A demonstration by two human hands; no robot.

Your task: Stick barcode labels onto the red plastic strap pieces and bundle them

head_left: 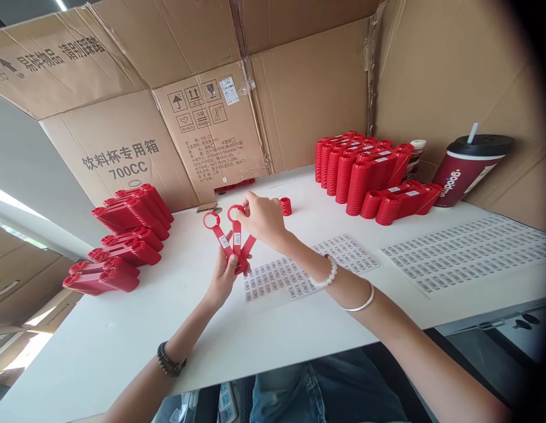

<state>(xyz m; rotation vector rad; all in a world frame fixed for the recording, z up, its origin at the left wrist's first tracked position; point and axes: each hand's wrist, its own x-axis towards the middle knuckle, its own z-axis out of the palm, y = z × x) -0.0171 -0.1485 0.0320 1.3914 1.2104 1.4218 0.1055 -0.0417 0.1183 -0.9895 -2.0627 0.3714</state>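
Observation:
My left hand (pixel 224 273) grips a fan of three red plastic strips with ring ends (pixel 224 239) by their lower ends, thumb in front. White barcode labels are on the left and middle strips. The right strip runs up behind my right hand (pixel 266 220), which hides its upper end. The fingers of my right hand are pinched together beside the middle strip's ring; what is between them is hidden. Below my right forearm, a sheet of barcode labels (pixel 273 276) lies on the white table (pixel 136 341), with part of its lower left gone.
Stacks of red strips (pixel 134 214) stand at left; more labelled stacks (pixel 358 179) stand at back right. A short red stack (pixel 285 206) sits behind my right hand. Further right are more label sheets (pixel 466 252), a lidded cup (pixel 469 167) and a small bottle (pixel 416 155). Cardboard (pixel 308 100) walls the back.

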